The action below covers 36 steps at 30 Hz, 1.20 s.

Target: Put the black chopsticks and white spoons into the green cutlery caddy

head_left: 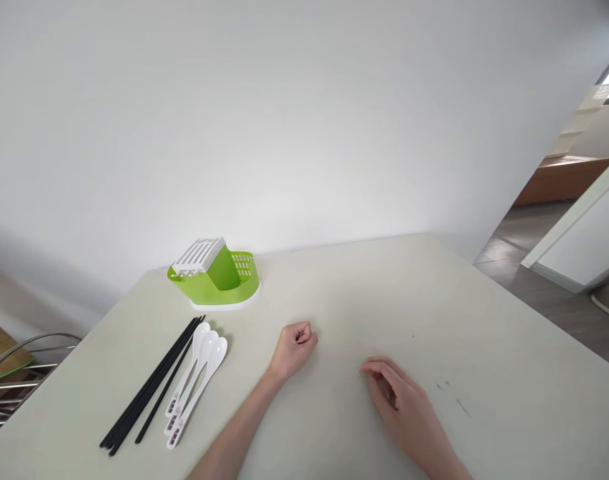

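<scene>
My left hand point(294, 348) rests on the pale table point(434, 313) curled into a loose fist, with nothing visible in it. My right hand point(402, 399) lies palm down to its right, fingers bent inward and together, touching only the tabletop. Left of the left hand lie three white plastic spoons point(197, 380) side by side, and next to them several black chopsticks point(152, 387). Behind these, near the wall, stands a green cutlery holder point(217, 277) with a white slotted top and white base.
A metal wire rack point(19, 373) stands off the table's left edge. A white wall runs behind the table. At the right, past the table's edge, are a grey floor and a white door panel point(579, 233).
</scene>
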{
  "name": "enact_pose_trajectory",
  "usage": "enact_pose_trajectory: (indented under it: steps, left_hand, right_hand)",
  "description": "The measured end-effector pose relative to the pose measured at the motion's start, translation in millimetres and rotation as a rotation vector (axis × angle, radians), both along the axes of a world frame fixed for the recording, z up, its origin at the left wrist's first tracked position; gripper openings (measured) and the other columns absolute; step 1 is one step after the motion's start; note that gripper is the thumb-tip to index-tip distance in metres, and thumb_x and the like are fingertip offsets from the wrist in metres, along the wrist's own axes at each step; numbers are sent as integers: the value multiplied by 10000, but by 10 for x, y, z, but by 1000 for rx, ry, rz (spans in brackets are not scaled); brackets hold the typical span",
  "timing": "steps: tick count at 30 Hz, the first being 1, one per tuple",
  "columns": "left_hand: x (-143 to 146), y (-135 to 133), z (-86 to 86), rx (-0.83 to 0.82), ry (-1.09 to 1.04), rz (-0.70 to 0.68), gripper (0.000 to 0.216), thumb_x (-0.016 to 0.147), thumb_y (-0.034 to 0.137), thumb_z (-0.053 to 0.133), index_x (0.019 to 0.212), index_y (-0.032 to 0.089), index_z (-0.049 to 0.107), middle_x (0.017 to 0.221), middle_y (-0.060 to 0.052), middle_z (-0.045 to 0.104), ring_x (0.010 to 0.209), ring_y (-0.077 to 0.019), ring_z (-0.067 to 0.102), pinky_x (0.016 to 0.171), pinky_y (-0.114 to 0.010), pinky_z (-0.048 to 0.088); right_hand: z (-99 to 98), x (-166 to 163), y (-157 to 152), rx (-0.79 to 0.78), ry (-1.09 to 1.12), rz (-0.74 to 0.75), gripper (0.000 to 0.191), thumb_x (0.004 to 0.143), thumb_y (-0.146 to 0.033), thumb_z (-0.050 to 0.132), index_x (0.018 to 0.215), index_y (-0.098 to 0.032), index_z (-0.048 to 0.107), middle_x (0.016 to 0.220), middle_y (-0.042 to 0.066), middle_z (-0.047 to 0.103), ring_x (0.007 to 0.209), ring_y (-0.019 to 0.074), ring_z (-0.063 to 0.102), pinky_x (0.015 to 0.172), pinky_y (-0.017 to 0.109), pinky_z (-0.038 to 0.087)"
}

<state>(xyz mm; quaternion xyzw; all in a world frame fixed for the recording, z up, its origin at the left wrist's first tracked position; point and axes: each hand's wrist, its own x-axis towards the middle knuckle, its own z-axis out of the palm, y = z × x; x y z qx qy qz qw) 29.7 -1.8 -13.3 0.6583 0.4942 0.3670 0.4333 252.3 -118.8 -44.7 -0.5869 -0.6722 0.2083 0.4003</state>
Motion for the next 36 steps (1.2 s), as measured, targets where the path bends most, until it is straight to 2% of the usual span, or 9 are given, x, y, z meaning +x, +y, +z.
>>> enact_pose_trajectory:
  steps: [8,21,25,32,36]
  left_hand:
    - [1,2,-25,-9,-4,-11,411,786,284,567,645,232,185,630,69,162,609,-98,146,568,-270,135]
    - [9,6,-45,-3,3,0,426,795,301,576,647,229,183,635,67,158,613,-103,147,564,-266,139]
    - [13,9,-56,12,14,9,417,798,294,570,646,230,187,633,65,162,614,-104,154,567,-268,146]
    - [14,2,-75,82,76,112,400,809,283,571,645,228,211,615,65,199,607,-107,188,563,-261,177]
    - [-7,25,-58,171,116,204,322,849,275,571,668,231,307,618,59,317,583,-114,279,558,-252,253]
  right_hand:
    - [-19,-2,8,-11,27,10,244,1076,-384,435,1033,-269,645,1083,72,716,792,170,680,730,278,573]
    - [-32,-6,12,1,26,-11,225,1053,-373,467,1011,-274,664,1055,54,727,725,160,669,623,253,544]
    - [-16,-7,6,-9,24,-10,208,1051,-358,475,1013,-275,661,1056,49,724,712,152,659,642,254,549]
    - [-29,7,6,-15,27,2,199,1055,-363,473,1010,-281,648,1059,53,717,718,154,651,656,255,557]
    - [-36,10,11,-22,38,6,204,1058,-370,471,1021,-280,651,1070,56,718,737,157,663,660,250,557]
